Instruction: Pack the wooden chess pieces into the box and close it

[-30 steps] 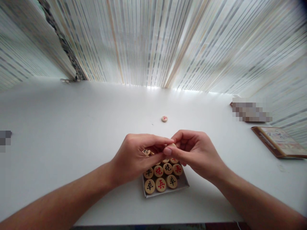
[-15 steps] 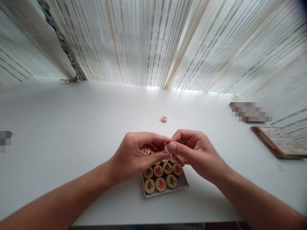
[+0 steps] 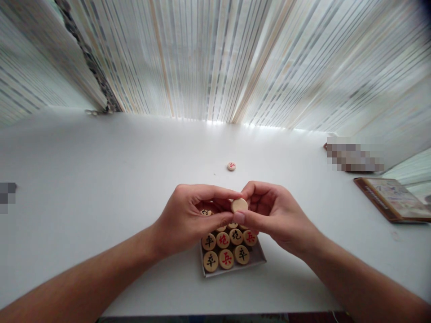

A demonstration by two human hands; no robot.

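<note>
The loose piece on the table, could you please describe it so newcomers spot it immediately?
On the white table, look between the curtain and the box. The loose piece there, marked in red, is the only visible one neither boxed nor held.

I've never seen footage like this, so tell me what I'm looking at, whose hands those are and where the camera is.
There's no machine here: a person's own bare left hand and right hand are at work. The single view comes from a camera worn on that person's head, looking forward and down. The fingertips of both hands meet around a round Chinese chess piece, its blank side facing the camera. Below sits a shallow box holding pieces marked in red or black. On the white table, a lone red-marked piece lies beyond the hands, and a brown-edged book lies at the far right. Striped curtains hang behind. Some patches are pixelated, so I can't identify what's there.
</note>
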